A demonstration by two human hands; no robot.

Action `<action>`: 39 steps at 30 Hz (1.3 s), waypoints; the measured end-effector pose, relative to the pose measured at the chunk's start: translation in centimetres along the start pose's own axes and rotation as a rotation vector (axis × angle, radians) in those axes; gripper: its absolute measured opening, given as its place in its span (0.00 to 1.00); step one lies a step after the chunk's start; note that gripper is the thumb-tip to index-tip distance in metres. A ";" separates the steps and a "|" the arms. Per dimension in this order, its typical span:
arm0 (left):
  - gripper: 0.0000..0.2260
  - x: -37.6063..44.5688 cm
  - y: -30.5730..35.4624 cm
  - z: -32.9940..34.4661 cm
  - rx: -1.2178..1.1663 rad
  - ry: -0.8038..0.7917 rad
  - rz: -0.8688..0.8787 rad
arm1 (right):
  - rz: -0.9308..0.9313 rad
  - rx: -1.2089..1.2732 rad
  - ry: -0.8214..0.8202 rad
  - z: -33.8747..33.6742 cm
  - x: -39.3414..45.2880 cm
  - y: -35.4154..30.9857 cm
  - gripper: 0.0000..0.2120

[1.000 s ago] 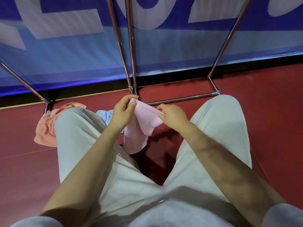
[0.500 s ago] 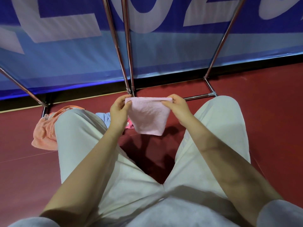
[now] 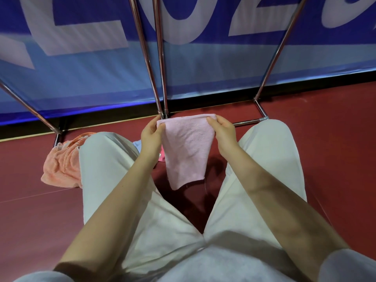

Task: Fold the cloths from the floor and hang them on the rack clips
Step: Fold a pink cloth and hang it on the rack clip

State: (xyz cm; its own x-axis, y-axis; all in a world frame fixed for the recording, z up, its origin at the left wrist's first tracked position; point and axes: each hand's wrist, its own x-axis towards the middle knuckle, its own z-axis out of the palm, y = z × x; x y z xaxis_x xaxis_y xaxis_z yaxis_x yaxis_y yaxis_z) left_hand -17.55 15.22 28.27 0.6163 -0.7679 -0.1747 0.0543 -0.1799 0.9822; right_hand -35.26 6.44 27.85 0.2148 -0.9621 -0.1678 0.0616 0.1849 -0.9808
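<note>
A pale pink cloth [image 3: 186, 151] hangs folded between my knees, its top edge stretched level. My left hand [image 3: 151, 135] pinches its upper left corner and my right hand [image 3: 223, 129] pinches its upper right corner. An orange cloth [image 3: 61, 161] lies crumpled on the red floor left of my left knee. A light blue cloth [image 3: 137, 144] and a bright pink cloth [image 3: 161, 156] peek out behind my left hand. The steel rack's legs [image 3: 160, 78] rise just beyond the cloth; its clips are out of view.
The rack's base bar [image 3: 247, 122] runs along the floor to the right, with slanted legs at left [image 3: 28, 107] and right [image 3: 278, 51]. A blue banner [image 3: 203, 68] stands behind the rack. My knees in pale trousers flank the cloth.
The pink cloth went from bunched between my hands to spread flat with its top edge pulled straight. My hands moved apart, and the cloth now hangs lower.
</note>
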 end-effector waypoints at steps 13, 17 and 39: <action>0.11 0.3 -0.8 2.3 -0.070 0.107 -0.206 | 0.000 -0.345 0.244 1.9 0.9 2.3 0.19; 0.11 -0.7 -0.5 4.0 -0.082 0.121 -0.207 | 0.000 -0.365 0.248 3.0 0.8 2.5 0.24; 0.13 -1.9 1.7 4.6 -0.253 -0.066 -0.120 | -0.321 -0.353 -0.019 2.8 -1.0 1.2 0.16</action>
State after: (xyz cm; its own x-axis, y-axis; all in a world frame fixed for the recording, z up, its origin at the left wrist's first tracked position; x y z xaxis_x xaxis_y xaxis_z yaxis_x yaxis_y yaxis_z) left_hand -22.23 13.49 29.98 0.5415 -0.7904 -0.2865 0.3233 -0.1188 0.9388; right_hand -32.70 8.19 27.16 0.2572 -0.9549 0.1483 -0.2068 -0.2042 -0.9568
